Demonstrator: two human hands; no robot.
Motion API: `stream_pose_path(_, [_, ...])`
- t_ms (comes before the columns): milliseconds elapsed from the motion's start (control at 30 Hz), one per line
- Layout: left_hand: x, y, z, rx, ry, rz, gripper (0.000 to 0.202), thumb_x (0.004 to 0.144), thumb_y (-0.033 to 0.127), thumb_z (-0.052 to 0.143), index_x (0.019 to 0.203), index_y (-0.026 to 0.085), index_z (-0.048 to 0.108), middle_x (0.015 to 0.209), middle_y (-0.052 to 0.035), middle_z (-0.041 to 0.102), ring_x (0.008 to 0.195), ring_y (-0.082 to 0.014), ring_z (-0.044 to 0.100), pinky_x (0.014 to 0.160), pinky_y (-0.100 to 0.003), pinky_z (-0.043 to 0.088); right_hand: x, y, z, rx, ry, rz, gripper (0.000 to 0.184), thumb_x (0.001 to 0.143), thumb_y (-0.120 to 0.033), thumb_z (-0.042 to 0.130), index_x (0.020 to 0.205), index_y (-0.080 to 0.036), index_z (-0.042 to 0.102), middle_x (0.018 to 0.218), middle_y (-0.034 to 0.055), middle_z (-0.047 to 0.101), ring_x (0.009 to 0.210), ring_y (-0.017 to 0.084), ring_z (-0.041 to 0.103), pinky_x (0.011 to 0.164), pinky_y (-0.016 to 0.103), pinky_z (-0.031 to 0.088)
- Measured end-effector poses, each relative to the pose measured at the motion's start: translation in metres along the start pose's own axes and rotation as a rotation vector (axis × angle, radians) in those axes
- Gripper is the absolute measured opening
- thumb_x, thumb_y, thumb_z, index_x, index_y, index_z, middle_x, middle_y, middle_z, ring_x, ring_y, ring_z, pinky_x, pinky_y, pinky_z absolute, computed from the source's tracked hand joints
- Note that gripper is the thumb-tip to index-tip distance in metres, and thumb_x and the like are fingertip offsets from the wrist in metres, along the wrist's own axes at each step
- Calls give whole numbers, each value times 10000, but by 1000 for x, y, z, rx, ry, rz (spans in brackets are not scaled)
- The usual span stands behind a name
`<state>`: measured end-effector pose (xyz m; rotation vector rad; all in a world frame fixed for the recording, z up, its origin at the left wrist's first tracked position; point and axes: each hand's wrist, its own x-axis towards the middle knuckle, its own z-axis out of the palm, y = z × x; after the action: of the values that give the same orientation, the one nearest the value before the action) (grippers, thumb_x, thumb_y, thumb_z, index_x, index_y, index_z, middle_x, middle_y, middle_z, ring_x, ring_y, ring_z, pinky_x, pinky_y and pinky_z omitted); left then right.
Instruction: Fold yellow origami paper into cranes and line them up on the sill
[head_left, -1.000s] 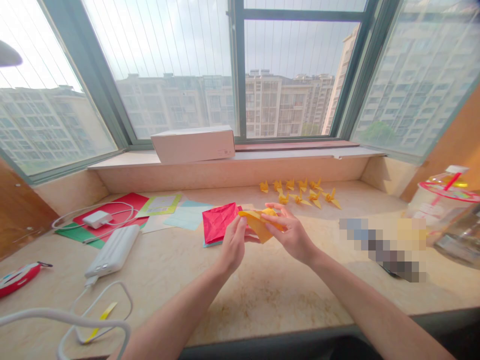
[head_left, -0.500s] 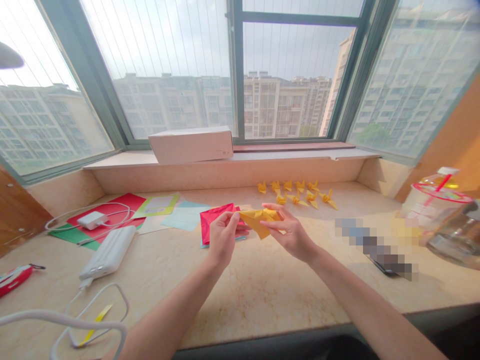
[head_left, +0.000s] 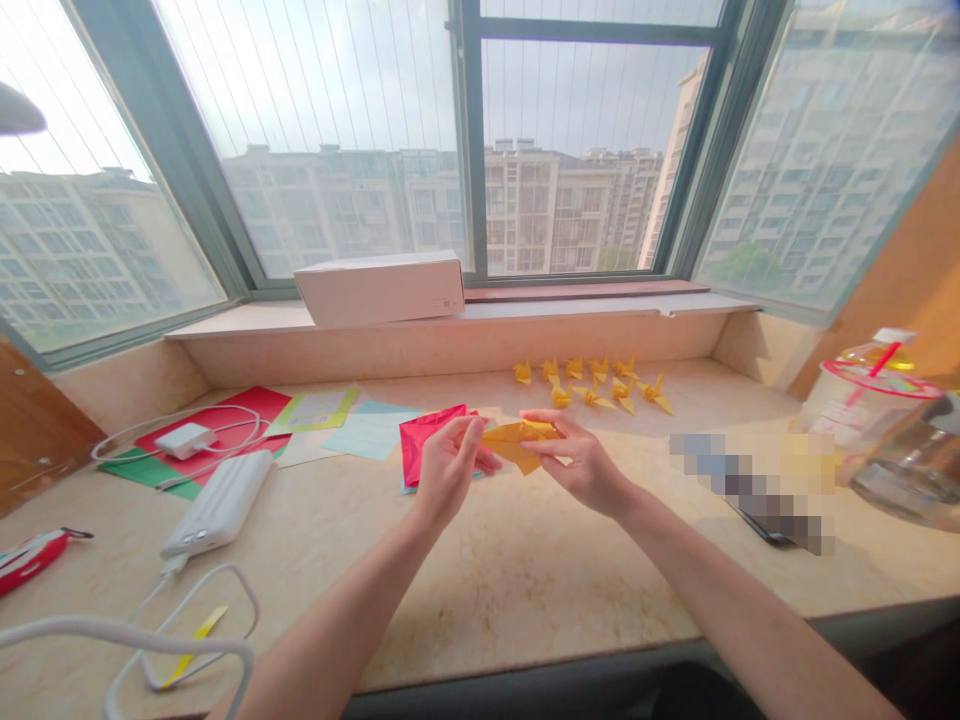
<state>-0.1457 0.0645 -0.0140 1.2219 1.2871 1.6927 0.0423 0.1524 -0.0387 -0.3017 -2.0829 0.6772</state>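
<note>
A partly folded piece of yellow origami paper point(head_left: 517, 445) is held up above the counter between both hands. My left hand point(head_left: 448, 470) pinches its left corner between thumb and fingers. My right hand point(head_left: 581, 460) grips the right side, with the thumb hidden in part and the fingers across the paper. Just behind my left hand lies a red folded paper sheet point(head_left: 420, 440) on top of light blue paper. Several small yellow paper cranes point(head_left: 600, 385) stand in rows at the back of the counter, beyond my right hand.
At left lie coloured paper sheets point(head_left: 367, 430), a white charger point(head_left: 186, 440), a power bank point(head_left: 217, 505) with cables and a red tool point(head_left: 34, 560). On the right are a phone point(head_left: 772, 525), a cup with a straw point(head_left: 862, 410) and a glass jar point(head_left: 915, 470). A white box point(head_left: 382, 290) sits on the sill.
The yellow paper has tilted and looks flatter, its lower point now less drawn down. Both hands have shifted slightly, still holding it. The camera view has moved a little.
</note>
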Motion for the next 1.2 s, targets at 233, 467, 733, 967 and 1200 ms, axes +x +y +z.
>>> stream_pose_path(233, [1, -6, 3, -16, -108, 12, 320, 847, 391, 631, 990, 105, 641, 726, -59, 725, 629, -169, 708, 610, -276, 586, 3, -3, -1, -19, 73, 100, 216, 835, -117, 562, 980, -211, 694, 1256, 106, 580, 1183, 239, 572, 1004, 409, 469])
stream_pose_path(467, [1, -9, 6, -10, -103, -87, 295, 836, 404, 634, 910, 119, 641, 708, -43, 711, 577, -166, 706, 540, -244, 572, 2, -7, 4, -68, 36, 167, 394, 871, -272, 614, 1264, -240, 596, 1272, 109, 525, 1192, 256, 541, 1023, 413, 445])
stream_pose_path(733, [2, -13, 7, 19, -89, -141, 306, 808, 408, 656, 878, 110, 654, 762, -63, 709, 612, -190, 722, 457, -207, 531, 0, -10, 10, -43, 82, 258, 258, 898, -311, 592, 1124, -261, 704, 1135, 68, 526, 995, 200, 584, 875, 341, 509])
stream_pose_path(967, [1, -10, 4, 5, -76, -150, 282, 789, 366, 681, 866, 95, 686, 793, -98, 736, 652, -198, 729, 469, -201, 537, 2, -5, 8, 109, 58, 322, 218, 887, -318, 600, 1046, -243, 729, 1084, 64, 540, 1020, 197, 577, 842, 313, 509])
stream_pose_path(1200, [-1, -9, 8, 17, -115, -145, 251, 767, 351, 685, 774, 100, 691, 724, -82, 729, 606, -183, 717, 444, -194, 520, 4, -11, 3, 158, -10, 415, 260, 881, -405, 600, 977, -182, 695, 901, 50, 665, 790, 173, 620, 722, 301, 496])
